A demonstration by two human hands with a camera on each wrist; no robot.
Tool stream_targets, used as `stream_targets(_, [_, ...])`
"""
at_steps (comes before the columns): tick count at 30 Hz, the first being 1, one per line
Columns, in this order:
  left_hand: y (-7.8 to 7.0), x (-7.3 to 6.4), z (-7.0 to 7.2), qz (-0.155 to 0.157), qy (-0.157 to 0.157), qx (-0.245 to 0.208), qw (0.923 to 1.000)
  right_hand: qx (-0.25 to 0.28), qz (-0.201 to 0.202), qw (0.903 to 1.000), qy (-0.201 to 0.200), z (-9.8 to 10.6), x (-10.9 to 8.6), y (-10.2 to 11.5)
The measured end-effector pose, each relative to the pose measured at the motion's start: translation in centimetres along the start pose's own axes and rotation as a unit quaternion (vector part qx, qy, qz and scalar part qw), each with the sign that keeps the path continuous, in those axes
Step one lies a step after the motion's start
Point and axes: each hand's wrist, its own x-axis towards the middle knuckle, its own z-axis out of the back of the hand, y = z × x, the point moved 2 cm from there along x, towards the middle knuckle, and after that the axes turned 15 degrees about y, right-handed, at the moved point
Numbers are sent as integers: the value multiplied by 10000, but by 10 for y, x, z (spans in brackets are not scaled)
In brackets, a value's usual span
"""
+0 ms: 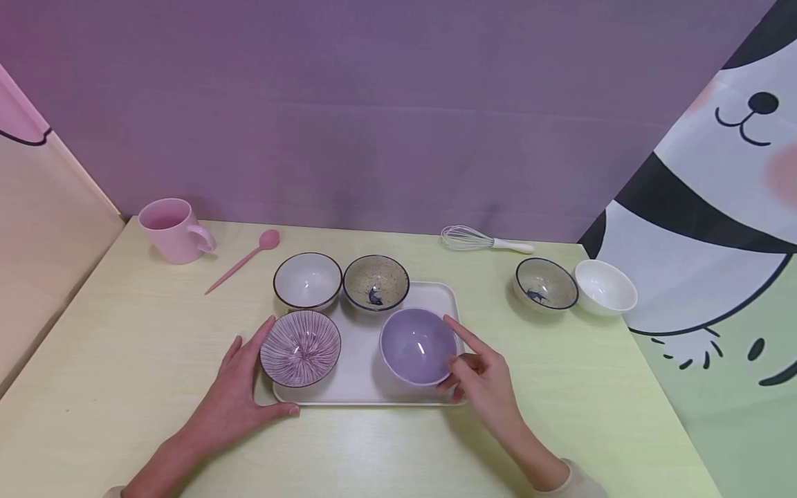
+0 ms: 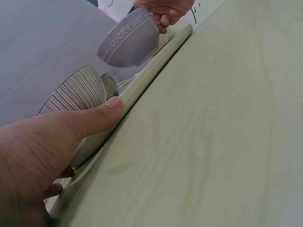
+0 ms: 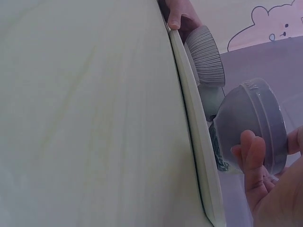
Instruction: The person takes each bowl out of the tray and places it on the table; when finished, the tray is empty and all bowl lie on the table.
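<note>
My right hand (image 1: 488, 384) holds a lavender bowl (image 1: 418, 346) at its right side, index finger along the rim and other fingertips against the outer wall. Raised "LUCKY DAY" lettering shows on this bowl (image 2: 130, 40) in the left wrist view, where it sits above the tray's rim. At the front left corner of the white tray (image 1: 367, 387), my left hand (image 1: 233, 398) is spread, its thumb at the front rim and its fingers beside a purple-striped bowl (image 1: 301, 348). A dark-rimmed white bowl (image 1: 308, 280) and a speckled bowl (image 1: 376, 282) stand behind.
At the back left are a pink mug (image 1: 176, 232) and a pink spoon (image 1: 244, 260). A whisk (image 1: 486, 240) lies along the back. Towards the right edge, another speckled bowl (image 1: 546, 283) stands next to a plain white bowl (image 1: 605, 288). Purple fabric (image 1: 373, 138) hangs behind the table.
</note>
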Motion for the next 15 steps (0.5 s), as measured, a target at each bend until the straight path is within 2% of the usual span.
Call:
stream_targets(11, [0, -2, 1, 123, 81, -149, 9998, -57, -112, 9994, -317, 18, -2, -3])
stream_targets(15, [0, -1, 0, 97, 53, -62, 9999, -40, -106, 9988, -475, 26, -2, -5])
